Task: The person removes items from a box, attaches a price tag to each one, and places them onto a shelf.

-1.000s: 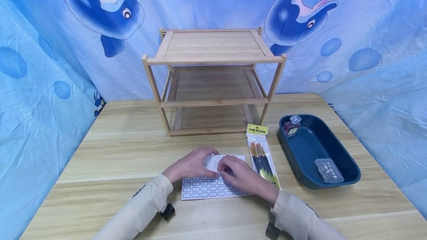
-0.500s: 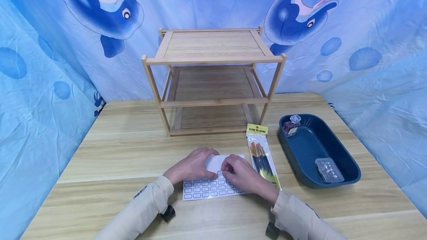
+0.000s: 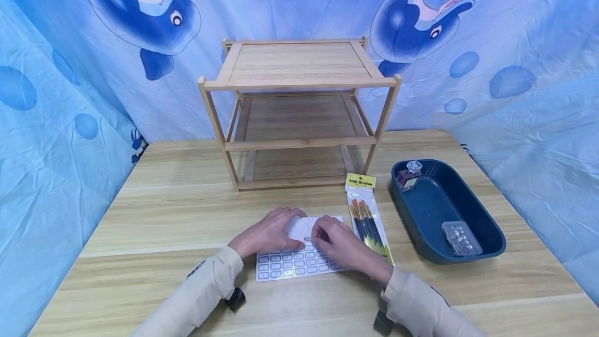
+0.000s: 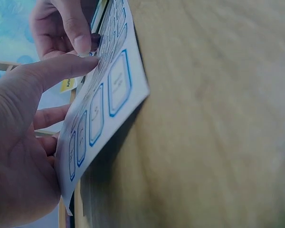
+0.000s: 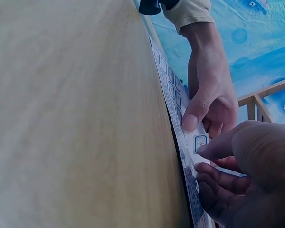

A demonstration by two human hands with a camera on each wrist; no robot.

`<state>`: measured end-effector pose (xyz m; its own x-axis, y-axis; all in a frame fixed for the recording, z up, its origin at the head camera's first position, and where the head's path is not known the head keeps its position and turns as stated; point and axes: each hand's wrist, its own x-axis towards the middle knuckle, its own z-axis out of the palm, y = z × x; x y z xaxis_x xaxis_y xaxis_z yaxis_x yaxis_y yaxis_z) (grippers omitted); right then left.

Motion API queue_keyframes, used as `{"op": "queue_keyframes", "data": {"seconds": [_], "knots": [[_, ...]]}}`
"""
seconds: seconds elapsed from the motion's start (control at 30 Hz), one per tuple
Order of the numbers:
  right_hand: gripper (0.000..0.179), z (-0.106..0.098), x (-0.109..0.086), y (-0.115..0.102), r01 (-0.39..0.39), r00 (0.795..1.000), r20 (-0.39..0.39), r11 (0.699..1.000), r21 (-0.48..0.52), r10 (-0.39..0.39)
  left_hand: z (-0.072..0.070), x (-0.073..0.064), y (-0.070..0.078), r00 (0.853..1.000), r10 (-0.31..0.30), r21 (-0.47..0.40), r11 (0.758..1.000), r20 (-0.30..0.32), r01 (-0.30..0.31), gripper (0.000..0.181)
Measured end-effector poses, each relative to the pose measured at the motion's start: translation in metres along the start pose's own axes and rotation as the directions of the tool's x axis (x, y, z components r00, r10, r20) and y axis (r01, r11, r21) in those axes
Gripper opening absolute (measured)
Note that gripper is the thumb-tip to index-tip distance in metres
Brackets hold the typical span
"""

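Observation:
A white sheet of blue-framed label stickers (image 3: pixel 295 265) lies on the table in front of me, its upper part plain white. My left hand (image 3: pixel 276 232) grips the sheet, thumb on the printed face and fingers at the far side; in the left wrist view the sheet's near corner (image 4: pixel 118 88) stands off the wood. Between thumb and fingertip, my right hand (image 3: pixel 338 243) pinches one small label sticker (image 5: pixel 200 143), which stands up from the sheet in the right wrist view. The two hands are close together over the sheet's middle.
A pack of artist brushes (image 3: pixel 365 222) lies just right of the sheet. Further right stands a dark blue basin (image 3: pixel 432 202) holding a small bottle (image 3: pixel 409 177) and a clear plastic box (image 3: pixel 461 239). Behind is a three-tier wooden rack (image 3: pixel 299 85).
My right hand has shifted slightly to the right, and a label now shows at its fingertips. The sheet has slid slightly right, while my left hand stays nearly in place.

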<state>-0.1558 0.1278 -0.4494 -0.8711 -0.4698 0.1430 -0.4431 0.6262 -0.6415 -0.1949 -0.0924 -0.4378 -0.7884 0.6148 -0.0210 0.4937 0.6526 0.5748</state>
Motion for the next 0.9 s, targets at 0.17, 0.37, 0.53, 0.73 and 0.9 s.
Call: {"op": "queue_keyframes", "data": {"seconds": [0.17, 0.37, 0.53, 0.73, 0.9], "knots": [[0.013, -0.003, -0.001, 0.001, -0.006, 1.000, -0.004, 0.997, 0.073, 0.006, 0.000, 0.000, 0.000, 1.000, 0.014, 0.017, 1.000, -0.006, -0.014, 0.064], [0.014, -0.009, -0.001, 0.002, 0.000, 1.000, -0.014, 0.989, 0.150, 0.002, 0.001, -0.001, 0.002, 0.999, 0.022, 0.081, 0.997, -0.044, -0.018, 0.065], [0.015, -0.014, -0.001, 0.005, 0.011, 1.000, -0.021, 0.987, 0.159, -0.008, 0.000, -0.001, 0.003, 0.998, 0.020, 0.120, 0.993, -0.060, -0.013, 0.067], [0.015, -0.019, -0.002, 0.006, -0.012, 1.000, -0.019, 0.987, 0.158, 0.015, -0.001, -0.001, 0.006, 0.990, 0.106, 0.039, 0.994, -0.093, -0.103, 0.043], [0.014, -0.021, -0.002, 0.006, -0.013, 1.000, -0.010, 0.987, 0.158, 0.014, -0.003, 0.001, 0.010, 0.973, 0.181, -0.074, 0.978, -0.145, -0.193, 0.017]]}}
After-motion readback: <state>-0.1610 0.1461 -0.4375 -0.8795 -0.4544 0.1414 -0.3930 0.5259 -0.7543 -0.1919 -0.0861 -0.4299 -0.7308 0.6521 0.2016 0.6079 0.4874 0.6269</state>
